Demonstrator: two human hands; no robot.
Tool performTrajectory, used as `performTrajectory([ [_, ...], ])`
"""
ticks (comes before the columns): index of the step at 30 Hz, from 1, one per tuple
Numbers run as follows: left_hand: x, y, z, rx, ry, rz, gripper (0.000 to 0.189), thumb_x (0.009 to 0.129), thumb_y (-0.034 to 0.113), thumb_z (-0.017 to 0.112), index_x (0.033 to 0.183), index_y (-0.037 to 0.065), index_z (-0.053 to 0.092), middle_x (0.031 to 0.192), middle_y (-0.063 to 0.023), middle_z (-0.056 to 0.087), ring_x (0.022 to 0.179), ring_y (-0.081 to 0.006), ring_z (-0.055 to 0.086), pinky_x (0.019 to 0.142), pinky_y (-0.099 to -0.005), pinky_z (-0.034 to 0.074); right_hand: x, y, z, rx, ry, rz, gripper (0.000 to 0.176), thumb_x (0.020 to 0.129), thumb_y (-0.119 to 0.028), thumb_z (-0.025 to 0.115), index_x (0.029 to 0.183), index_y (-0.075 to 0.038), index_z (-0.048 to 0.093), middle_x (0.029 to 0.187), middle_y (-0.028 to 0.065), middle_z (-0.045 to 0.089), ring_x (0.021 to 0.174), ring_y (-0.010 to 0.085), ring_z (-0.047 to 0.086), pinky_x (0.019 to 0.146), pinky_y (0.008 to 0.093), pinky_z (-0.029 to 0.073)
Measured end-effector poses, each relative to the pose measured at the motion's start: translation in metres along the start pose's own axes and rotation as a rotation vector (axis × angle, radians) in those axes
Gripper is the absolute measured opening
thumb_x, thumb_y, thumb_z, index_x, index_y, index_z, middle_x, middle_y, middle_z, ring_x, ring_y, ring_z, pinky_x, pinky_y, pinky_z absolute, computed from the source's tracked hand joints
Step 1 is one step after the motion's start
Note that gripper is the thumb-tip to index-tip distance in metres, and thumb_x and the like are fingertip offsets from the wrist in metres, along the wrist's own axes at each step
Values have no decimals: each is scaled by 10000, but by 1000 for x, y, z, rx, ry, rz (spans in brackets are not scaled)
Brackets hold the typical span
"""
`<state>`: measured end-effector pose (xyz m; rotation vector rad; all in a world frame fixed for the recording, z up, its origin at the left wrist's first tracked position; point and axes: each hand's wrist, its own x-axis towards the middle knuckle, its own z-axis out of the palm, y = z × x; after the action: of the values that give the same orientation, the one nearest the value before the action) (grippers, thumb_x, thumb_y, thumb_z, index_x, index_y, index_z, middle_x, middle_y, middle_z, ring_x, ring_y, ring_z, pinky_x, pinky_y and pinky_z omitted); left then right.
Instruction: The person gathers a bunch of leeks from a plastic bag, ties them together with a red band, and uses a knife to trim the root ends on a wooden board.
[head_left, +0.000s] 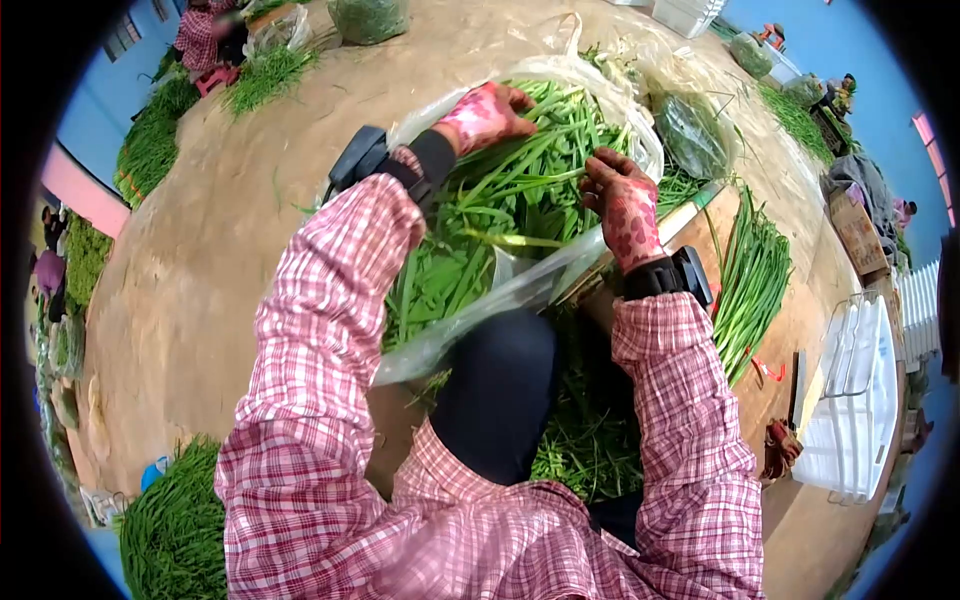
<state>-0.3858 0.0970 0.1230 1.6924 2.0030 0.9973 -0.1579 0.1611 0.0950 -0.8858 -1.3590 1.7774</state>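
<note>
A large clear plastic bag [540, 300] lies open before my knee, full of long flat green leaves [510, 200] that look like garlic chives. My left hand [490, 118], in a pink patterned fingerless glove, curls its fingers over leaves at the bag's far left. At the right rim, my right hand [625, 205], gloved alike, pinches thin leaf ends between thumb and fingers. Some of both hands' fingers are hidden by the greens. A neat bundle of long green stalks [750, 285] lies on a board [700, 240] to the right.
White plastic crates [850, 410] stand at the right, near a dark flat bar [797, 390] and red ties [770, 370]. A heap of greens [175, 525] lies at lower left. Another filled bag [690, 135] sits beyond the right hand. A person [205, 40] sits at the far left.
</note>
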Motion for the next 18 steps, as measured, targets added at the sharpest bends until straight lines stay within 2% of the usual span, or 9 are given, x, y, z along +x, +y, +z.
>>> performTrajectory([
  [2, -7, -1, 0, -29, 83, 37, 470, 772, 295, 738, 1148, 25, 653, 1101, -168, 680, 984, -257, 660, 889, -328, 497, 21, 1, 5, 161, -77, 14, 446, 879, -98, 668, 1272, 14, 489, 847, 70, 633, 653, 160, 613, 548, 272, 506],
  [4, -16, 7, 2, -61, 25, 25, 466, 784, 299, 729, 1151, 23, 650, 1110, -174, 676, 991, -262, 661, 891, -335, 498, 32, 6, 17, 396, -188, -9, 535, 877, -118, 691, 1331, 13, 442, 877, 52, 615, 662, 142, 570, 570, 274, 488],
  [6, -32, 21, 9, -57, 89, 51, 511, 780, 331, 730, 1173, 18, 639, 1095, -224, 660, 1008, -289, 657, 880, -347, 498, 42, 20, 24, 374, -287, -11, 549, 862, -141, 716, 1323, -4, 452, 898, 36, 606, 655, 112, 548, 541, 244, 448],
  [9, -44, 32, 12, 104, -72, 68, 567, 789, 450, 713, 1173, 38, 646, 1083, -217, 663, 1023, -306, 647, 880, -348, 490, 36, 29, 33, 161, -121, -11, 428, 811, -200, 780, 1147, -21, 585, 796, -7, 596, 605, 60, 491, 510, 217, 385],
  [10, -44, 26, 9, 16, -24, 146, 508, 811, 426, 709, 1157, 57, 660, 1081, -196, 671, 1011, -285, 652, 873, -338, 492, 34, 30, 36, 116, -53, -30, 395, 806, -206, 784, 1107, -22, 608, 775, -17, 595, 594, 57, 483, 509, 223, 381],
  [12, -31, 0, -4, -171, 161, -2, 409, 836, 360, 702, 1116, 62, 677, 1019, -167, 695, 952, -255, 670, 851, -319, 503, 24, 25, 44, 66, 64, -84, 319, 801, -182, 784, 1035, -36, 622, 763, -30, 587, 592, 57, 472, 511, 225, 367],
  [14, -14, -27, -13, -67, 443, -95, 219, 887, 249, 641, 1029, 95, 708, 881, -106, 720, 829, -214, 689, 786, -304, 526, 25, 29, 47, 114, 66, -143, 269, 804, -161, 777, 992, -44, 625, 757, -35, 582, 587, 50, 462, 507, 217, 356],
  [16, 0, -35, -18, 20, 388, -157, 282, 887, 284, 633, 1088, 93, 687, 966, -140, 710, 914, -250, 681, 839, -329, 515, 22, 29, 46, 158, 14, -128, 218, 812, -138, 763, 958, -58, 623, 751, -40, 581, 572, 34, 453, 496, 200, 346],
  [18, 11, -37, -16, 136, 271, -79, 474, 848, 386, 662, 1219, 94, 618, 1097, -180, 673, 1034, -300, 642, 912, -366, 484, 15, 27, 48, 184, -15, -155, 212, 816, -126, 753, 967, -60, 619, 756, -30, 589, 563, 39, 466, 497, 196, 358],
])
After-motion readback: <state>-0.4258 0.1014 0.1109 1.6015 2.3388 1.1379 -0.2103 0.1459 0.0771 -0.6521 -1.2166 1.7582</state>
